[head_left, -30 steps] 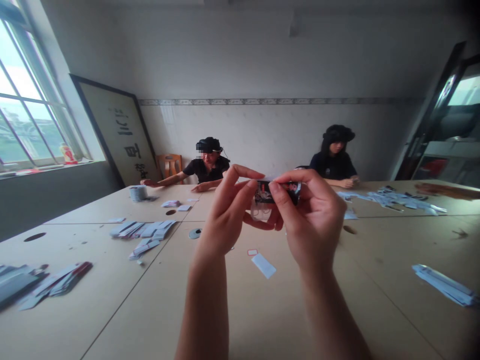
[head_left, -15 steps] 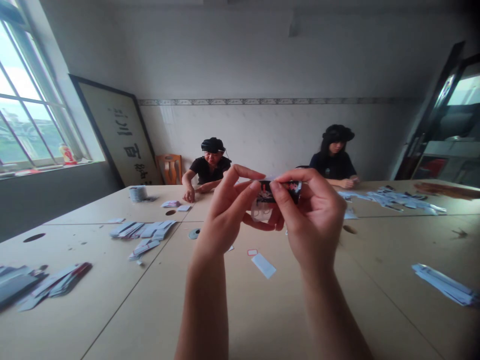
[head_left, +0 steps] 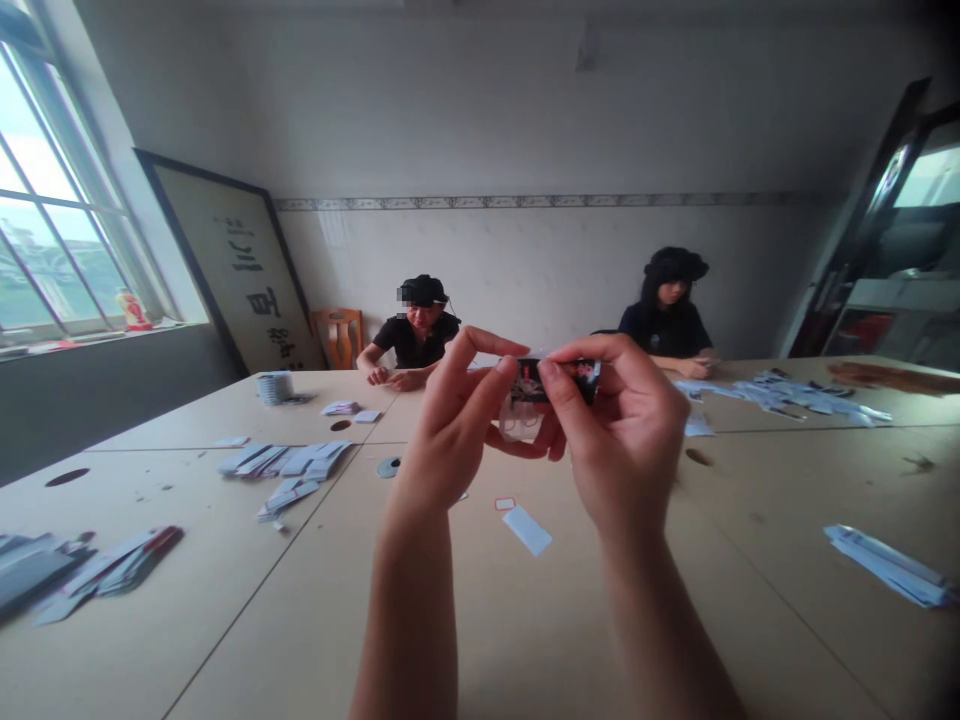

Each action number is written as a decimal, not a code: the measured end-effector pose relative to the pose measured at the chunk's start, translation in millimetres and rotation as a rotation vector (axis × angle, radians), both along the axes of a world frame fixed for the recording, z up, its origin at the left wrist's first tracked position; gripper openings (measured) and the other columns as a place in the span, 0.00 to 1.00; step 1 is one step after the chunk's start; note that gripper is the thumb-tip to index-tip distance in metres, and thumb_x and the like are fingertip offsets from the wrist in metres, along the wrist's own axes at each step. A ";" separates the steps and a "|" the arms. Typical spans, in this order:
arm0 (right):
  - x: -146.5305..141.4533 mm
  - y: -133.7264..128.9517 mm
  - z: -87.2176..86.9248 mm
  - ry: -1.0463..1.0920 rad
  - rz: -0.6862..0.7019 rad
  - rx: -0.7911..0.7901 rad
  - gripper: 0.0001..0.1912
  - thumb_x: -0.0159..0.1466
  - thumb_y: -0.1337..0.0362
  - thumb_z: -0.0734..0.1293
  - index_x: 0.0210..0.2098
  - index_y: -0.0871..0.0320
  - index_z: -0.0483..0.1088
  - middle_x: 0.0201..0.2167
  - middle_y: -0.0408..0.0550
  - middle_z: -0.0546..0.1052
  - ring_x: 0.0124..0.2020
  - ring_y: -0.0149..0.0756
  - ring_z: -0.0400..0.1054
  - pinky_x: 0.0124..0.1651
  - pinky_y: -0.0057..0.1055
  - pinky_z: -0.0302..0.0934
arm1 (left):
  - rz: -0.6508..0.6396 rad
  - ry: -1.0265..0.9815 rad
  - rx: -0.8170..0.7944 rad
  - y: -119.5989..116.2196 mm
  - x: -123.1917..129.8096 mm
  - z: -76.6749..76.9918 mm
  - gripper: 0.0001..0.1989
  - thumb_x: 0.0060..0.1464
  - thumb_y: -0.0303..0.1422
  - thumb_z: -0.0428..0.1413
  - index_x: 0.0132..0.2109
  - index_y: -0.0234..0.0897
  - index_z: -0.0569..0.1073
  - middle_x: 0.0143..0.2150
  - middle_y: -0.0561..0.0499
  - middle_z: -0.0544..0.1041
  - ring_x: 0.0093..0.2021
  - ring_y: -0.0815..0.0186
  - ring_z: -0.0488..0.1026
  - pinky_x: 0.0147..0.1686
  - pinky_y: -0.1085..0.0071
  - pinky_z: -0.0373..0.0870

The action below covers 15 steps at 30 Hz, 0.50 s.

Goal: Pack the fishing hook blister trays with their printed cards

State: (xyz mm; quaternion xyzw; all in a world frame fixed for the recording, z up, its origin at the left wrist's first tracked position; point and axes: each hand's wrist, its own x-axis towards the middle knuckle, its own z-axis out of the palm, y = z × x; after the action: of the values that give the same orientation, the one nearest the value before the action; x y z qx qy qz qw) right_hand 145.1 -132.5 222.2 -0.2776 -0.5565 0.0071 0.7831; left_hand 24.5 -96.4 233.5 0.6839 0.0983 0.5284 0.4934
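Both hands are raised over the table in the middle of the head view, holding one small clear plastic packet with a black label printed in red and white. My left hand pinches its left edge between thumb and fingers. The thumb of my right hand presses on the front of the label, with fingers behind and above. Faint curved outlines show through the clear lower part, too small to name. Below the hands, a white paper slip and a small red-bordered sticker lie on the table.
Piles of flat white packets lie left, with more at the near left and a bundle at right. A round stack stands farther back. Two people in dark caps sit across the table; scattered strips lie before the right one.
My hands and the packet stay nearly still. Across the table, the left person's hands have drawn together after one reached down to the table.
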 end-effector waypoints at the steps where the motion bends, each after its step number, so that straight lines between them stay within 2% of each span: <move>1: 0.0 0.3 -0.2 -0.002 -0.006 -0.004 0.02 0.64 0.66 0.69 0.35 0.56 0.71 0.27 0.40 0.74 0.23 0.27 0.68 0.24 0.23 0.66 | 0.004 0.000 0.002 -0.1 0.2 0.1 0.07 0.65 0.40 0.55 0.45 0.43 0.68 0.27 0.58 0.74 0.23 0.71 0.75 0.23 0.76 0.79; 11: 0.6 3.0 -0.4 0.009 -0.028 0.001 0.02 0.64 0.67 0.70 0.34 0.56 0.72 0.28 0.40 0.74 0.25 0.27 0.68 0.28 0.23 0.66 | 0.000 -0.022 -0.009 -1.4 2.9 0.6 0.07 0.64 0.39 0.56 0.44 0.42 0.68 0.26 0.59 0.71 0.18 0.76 0.70 0.21 0.79 0.78; 15: 0.8 3.5 0.6 0.024 -0.010 0.010 0.02 0.63 0.68 0.70 0.34 0.57 0.72 0.28 0.40 0.75 0.25 0.26 0.68 0.28 0.23 0.66 | -0.016 -0.008 -0.032 -0.3 1.2 -0.1 0.08 0.64 0.40 0.56 0.45 0.42 0.69 0.29 0.57 0.74 0.22 0.72 0.75 0.23 0.77 0.79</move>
State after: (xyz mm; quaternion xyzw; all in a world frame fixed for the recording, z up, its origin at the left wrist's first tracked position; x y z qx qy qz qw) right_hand 145.9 -129.0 222.8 -0.2763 -0.5457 0.0036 0.7911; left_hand 25.7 -96.7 233.4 0.6745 0.0993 0.5253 0.5092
